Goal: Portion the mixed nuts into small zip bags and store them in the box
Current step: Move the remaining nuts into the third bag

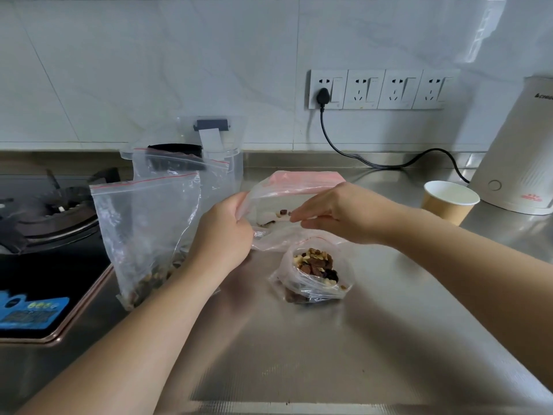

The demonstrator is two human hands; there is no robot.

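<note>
Hands meet over the countertop (374,310): left hand (223,232) pinches the big bag (269,199), right hand (335,214) pinches its mouth, filled small bag (314,274) just below, nearer the right.

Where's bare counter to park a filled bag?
Free: the steel counter nearest the camera, between the forearms, in front of the open bag of nuts. Crowded: around both hands, left and right, the upright bag by the stove, the paper cup.

Both hands raised, left (223,232) gripping, right (335,214) pinching
</note>
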